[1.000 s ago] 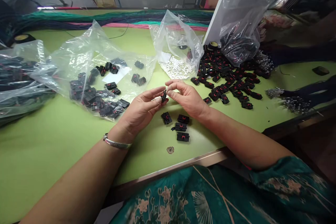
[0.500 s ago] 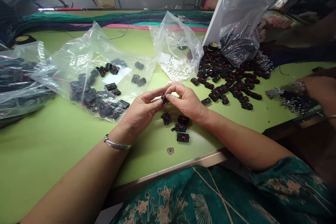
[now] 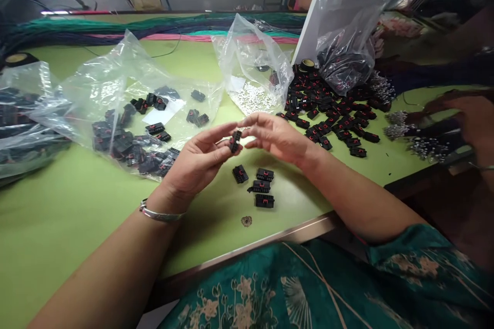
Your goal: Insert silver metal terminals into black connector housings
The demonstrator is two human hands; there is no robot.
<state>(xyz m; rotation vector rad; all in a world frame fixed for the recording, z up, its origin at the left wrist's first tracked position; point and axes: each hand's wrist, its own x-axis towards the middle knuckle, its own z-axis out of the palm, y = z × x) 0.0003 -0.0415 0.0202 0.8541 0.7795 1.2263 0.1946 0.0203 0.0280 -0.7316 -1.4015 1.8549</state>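
Between the thumb and fingers of my left hand [image 3: 198,159] is a small black connector [image 3: 235,141] with a light spot on its side. My right hand [image 3: 276,139] is just right of it, its fingers apart and slightly curled, with nothing visible between them. Below my hands, several black connectors with red clips lie on the green table, among them a tilted one [image 3: 240,174] and the nearest one [image 3: 264,201]. A small ornate brownish piece [image 3: 246,221] lies near the table edge.
A clear bag of black connectors [image 3: 127,139] lies left, and a bag of small white parts [image 3: 254,97] behind my hands. A heap of black connectors [image 3: 328,108] spreads right. Another person's hand [image 3: 463,113] is at far right by wire bundles [image 3: 428,148].
My right hand has let go of the connector and its fingers have spread. The connector, still in my left hand, is now more exposed. The whole view has shifted slightly.
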